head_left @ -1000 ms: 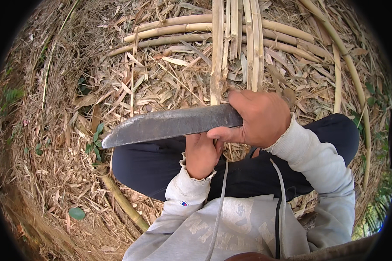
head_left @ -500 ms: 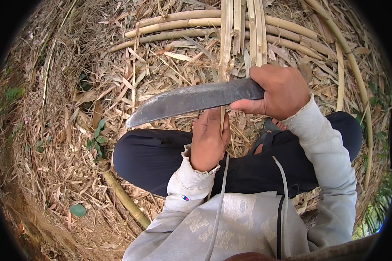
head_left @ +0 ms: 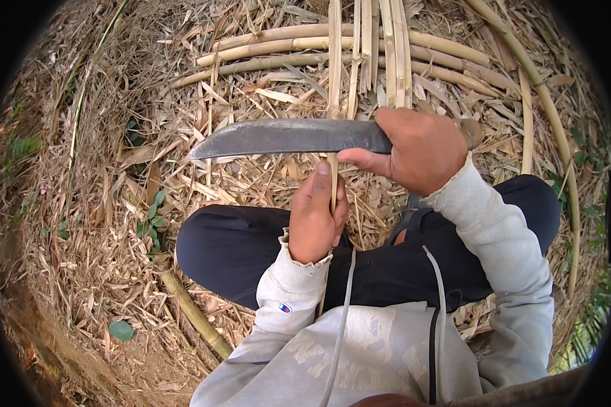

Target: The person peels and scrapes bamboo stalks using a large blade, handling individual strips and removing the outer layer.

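My right hand (head_left: 424, 152) is wrapped round the handle of a machete (head_left: 285, 138), with the thumb stretched along the blade. A bit of the wooden handle shows beyond the little-finger side. The dark blade lies nearly level, its tip pointing left, across a long pale bamboo strip (head_left: 335, 61). Just below the blade, my left hand (head_left: 317, 217) pinches this strip, thumb on top. From there the strip runs away from me under the blade, and its lower part passes down past my left wrist.
Several split bamboo strips (head_left: 392, 54) lie lengthwise ahead, over bamboo poles (head_left: 278, 46) set crosswise. A long curved pole (head_left: 550, 102) is on the right, and a short bamboo piece (head_left: 195, 313) lies near my left knee. Dry leaves and shavings (head_left: 244, 176) cover the ground.
The machete has shifted left and turned more level, its tip rising in the picture. The strip and my left hand have moved slightly left, and a gap now shows beside a neighbouring strip.
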The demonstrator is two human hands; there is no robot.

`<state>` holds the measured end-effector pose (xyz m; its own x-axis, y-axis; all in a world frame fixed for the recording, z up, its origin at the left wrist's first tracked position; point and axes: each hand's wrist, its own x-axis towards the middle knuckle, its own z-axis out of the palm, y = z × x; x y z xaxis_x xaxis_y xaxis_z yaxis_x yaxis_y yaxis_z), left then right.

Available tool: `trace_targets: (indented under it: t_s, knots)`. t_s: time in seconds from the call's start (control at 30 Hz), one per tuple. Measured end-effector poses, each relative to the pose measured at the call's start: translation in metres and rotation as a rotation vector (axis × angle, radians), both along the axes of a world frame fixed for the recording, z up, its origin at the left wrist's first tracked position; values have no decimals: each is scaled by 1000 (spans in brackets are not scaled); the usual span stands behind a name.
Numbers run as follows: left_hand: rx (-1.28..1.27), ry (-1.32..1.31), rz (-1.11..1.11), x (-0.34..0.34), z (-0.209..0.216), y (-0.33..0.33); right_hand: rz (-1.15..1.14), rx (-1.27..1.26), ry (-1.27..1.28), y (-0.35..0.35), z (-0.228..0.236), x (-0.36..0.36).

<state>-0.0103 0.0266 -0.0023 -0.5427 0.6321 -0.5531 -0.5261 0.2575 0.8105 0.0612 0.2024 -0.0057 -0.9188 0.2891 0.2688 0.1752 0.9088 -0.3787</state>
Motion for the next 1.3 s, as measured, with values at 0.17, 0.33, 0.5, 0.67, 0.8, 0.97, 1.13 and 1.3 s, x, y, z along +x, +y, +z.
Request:
trace_targets:
  t_s: [0.17,0.33,0.5,0.67,0.8,0.97,1.13,1.3]
  knots:
    - [-90,231,47,6,-2,-5,27,-37,3,-2,4,-2]
    - [-107,269,95,11,-2,-5,-3,-206,-109,-12,-11,2]
    - [-164,264,58,6,3,2,11,-108,-30,19,-10,-10]
    - [-118,306,83,11,-7,-11,101,-110,-42,-16,-3,-1]
    - [-109,304,85,4,-4,-6,-14,-89,-60,9,-10,-11]
    - [-55,264,93,6,-9,-14,160,-85,44,-21,-9,-3]
    - [-13,174,54,-1,-5,-7,5,-15,57,-1,-13,-11]
    - [-23,163,35,-2,-6,-26,40,38,67,-8,-7,-14]
